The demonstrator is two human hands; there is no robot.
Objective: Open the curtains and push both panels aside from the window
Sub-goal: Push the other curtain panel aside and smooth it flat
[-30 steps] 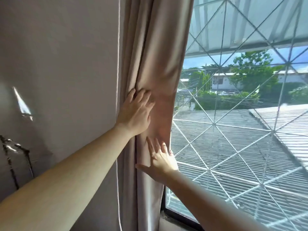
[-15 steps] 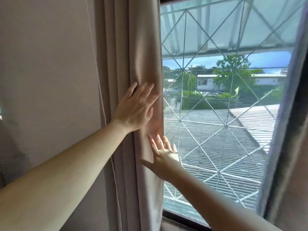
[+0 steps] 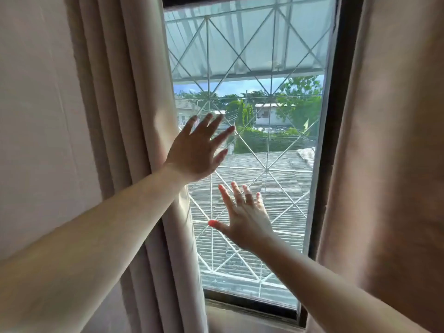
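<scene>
Hands raised before the window (image 3: 245,56) — left hand (image 3: 195,152) and right hand (image 3: 245,221) both spread flat, gripping nothing — with left curtain panel (image 3: 125,116) bunched beside the wall and right curtain panel (image 3: 394,140) covering the window's right edge.

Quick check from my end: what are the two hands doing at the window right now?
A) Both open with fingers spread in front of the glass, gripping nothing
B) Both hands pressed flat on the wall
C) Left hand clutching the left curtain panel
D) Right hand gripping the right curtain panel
A: the left hand and right hand are open with fingers spread before the window, between the left curtain panel and the right curtain panel, gripping neither.
</scene>
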